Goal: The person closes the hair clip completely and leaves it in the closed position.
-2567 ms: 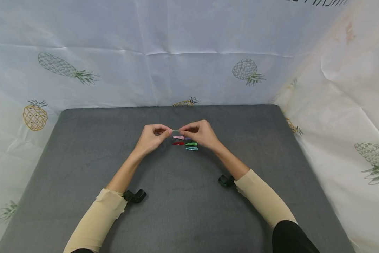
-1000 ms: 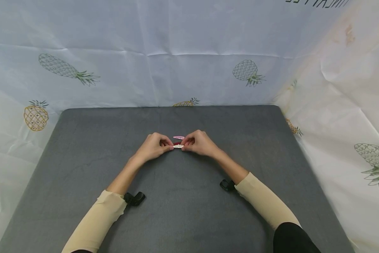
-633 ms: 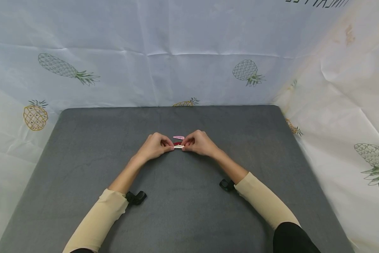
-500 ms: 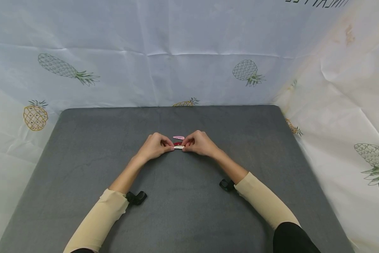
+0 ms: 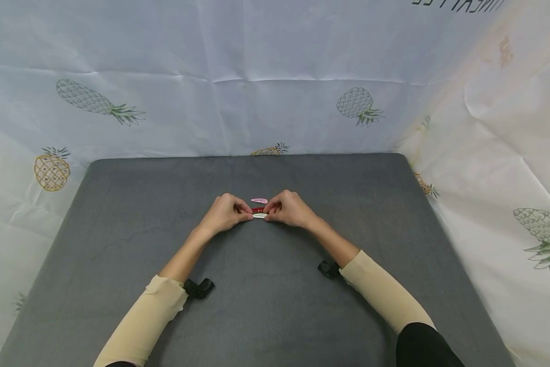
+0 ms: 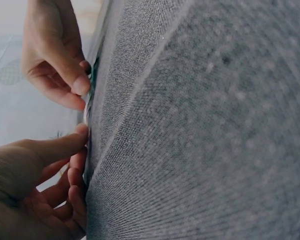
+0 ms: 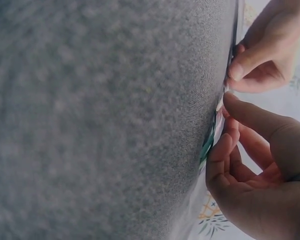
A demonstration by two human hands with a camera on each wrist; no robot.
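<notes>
A pale whitish snap hair clip (image 5: 259, 216) lies across the gap between my two hands, low at the tabletop. My left hand (image 5: 225, 212) pinches its left end between thumb and fingers. At the other end, my right hand (image 5: 289, 210) pinches it the same way. Just behind this clip is a red hair clip (image 5: 258, 209), its ends partly covered by fingertips. Farther back lies a pink hair clip (image 5: 259, 201). In the right wrist view, green hair clips (image 7: 206, 145) show beside the right fingers; the right hand hides them from the head view.
A grey cloth-covered table (image 5: 265, 295) spreads beneath both arms. White sheeting printed with pineapples (image 5: 201, 112) hangs behind it and at the sides. Each wrist carries a small black camera (image 5: 200, 288).
Both hands have brought the pale clip from behind the pink one toward me, to the near side of the red one. Over the last second it has shifted slightly nearer.
</notes>
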